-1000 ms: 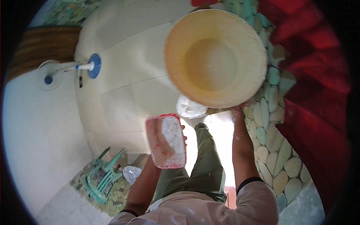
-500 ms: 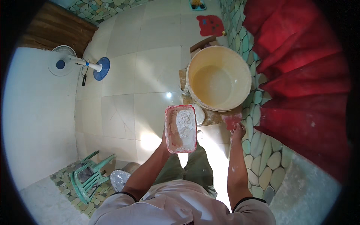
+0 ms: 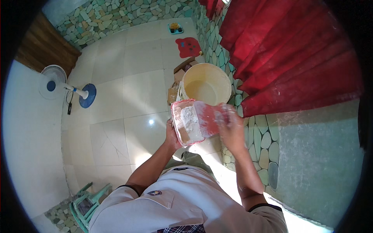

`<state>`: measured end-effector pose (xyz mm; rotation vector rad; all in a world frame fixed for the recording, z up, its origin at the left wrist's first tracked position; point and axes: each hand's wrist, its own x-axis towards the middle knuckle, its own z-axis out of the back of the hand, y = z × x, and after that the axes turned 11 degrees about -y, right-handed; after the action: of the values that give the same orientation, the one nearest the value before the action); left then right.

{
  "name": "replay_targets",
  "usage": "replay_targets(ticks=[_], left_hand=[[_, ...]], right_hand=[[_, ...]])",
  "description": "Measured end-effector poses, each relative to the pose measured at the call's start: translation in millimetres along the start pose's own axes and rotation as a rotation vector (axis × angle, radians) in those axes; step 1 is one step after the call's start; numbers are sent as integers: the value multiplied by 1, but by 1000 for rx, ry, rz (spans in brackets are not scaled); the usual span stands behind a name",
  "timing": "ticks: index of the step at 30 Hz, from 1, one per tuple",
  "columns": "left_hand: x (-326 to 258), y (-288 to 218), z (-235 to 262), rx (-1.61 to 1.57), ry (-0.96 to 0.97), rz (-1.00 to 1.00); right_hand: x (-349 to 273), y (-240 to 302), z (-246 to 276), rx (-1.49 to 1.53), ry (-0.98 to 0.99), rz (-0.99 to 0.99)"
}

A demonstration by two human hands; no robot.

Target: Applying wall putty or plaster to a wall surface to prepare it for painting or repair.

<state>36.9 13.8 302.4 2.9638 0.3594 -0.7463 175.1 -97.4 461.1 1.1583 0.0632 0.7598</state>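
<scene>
Landmark: the cream-yellow round plastic bucket (image 3: pixel 206 87) standing on the pale tiled floor (image 3: pixel 116 112) against the pebble-stone wall (image 3: pixel 256 136).

Far left of the bucket, a white pedestal fan with a blue round base (image 3: pixel 66 87) lies near the white wall, its dark cord trailing on the tiles. Low and well to the left of the bucket, at the picture's lower edge, stands a green plastic chair (image 3: pixel 83 202).

Nearer, below and left of the bucket, my left hand (image 3: pixel 173 136) is closed around the left edge of a clear rectangular plastic container with a red rim (image 3: pixel 194 122); fingers wrapped underneath, thumb toward the rim. The container is tilted on its side, held in the air just below the bucket's near rim, not touching it. White powder (image 3: pixel 190 118) is heaped inside against its lower wall.

Right of the container, my right hand (image 3: pixel 232 130) is clasped on its far end, blurred, palm pressed to the plastic. Both hands thus clamp the one container between them.

Beyond the bucket, a red mat (image 3: pixel 189 46) and a small teal tray (image 3: pixel 175 28) rest on the floor. Right of the bucket and above my right hand hangs a red cloth curtain (image 3: pixel 287 58), over a grey-green plastered wall (image 3: pixel 318 155).
</scene>
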Motion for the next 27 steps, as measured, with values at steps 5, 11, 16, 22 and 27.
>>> replay_targets(ticks=[5,11,16,22,27], left_hand=[[-7,-13,4,6,28,-94],[-31,-27,3,110,12,-254],[-44,-38,-8,47,-12,-300],[-55,-37,8,-90,-62,-229],[-63,-36,21,-156,-66,-181]], right_hand=[[-17,32,-48,-511,184,156],[-27,29,-90,-637,185,170],[-27,59,-100,-621,196,78],[-25,92,-107,-675,202,163],[-27,103,-122,-852,364,83]])
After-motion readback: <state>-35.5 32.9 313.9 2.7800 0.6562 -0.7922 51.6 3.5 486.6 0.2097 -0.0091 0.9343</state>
